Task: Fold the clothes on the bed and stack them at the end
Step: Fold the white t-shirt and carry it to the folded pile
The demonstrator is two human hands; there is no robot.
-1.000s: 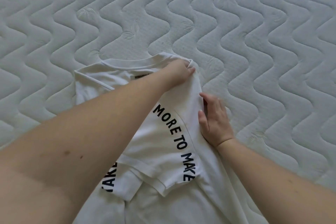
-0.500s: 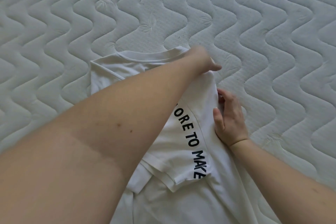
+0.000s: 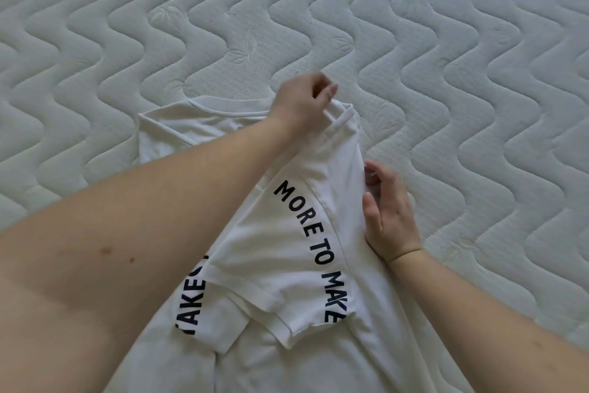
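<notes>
bare mattress all around, t-shirt central
</notes>
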